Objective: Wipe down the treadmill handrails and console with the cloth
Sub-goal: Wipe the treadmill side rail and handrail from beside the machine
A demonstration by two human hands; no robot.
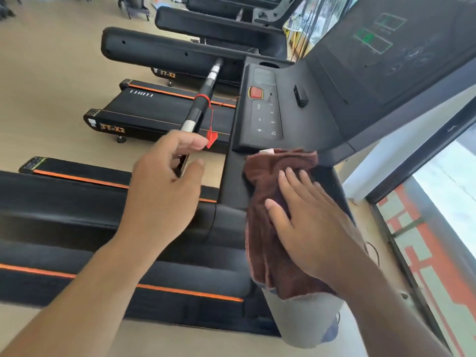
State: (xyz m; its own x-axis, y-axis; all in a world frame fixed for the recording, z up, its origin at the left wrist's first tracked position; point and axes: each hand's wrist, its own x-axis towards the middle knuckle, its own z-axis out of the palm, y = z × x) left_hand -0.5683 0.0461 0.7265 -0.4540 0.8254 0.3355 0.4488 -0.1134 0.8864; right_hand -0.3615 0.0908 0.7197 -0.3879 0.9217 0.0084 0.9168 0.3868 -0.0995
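Rows of black treadmills stand on a pale wood-look floor beside a window. At the nearest one the right hand lies flat with fingers spread, gripping nothing but pressing the brown cloth onto the handrail just below the console, while the left hand hovers half-curled and empty near the silver-banded centre bar. Judging from this, wiping is under way at the rail; console panel, screen and centre bar likely remain.
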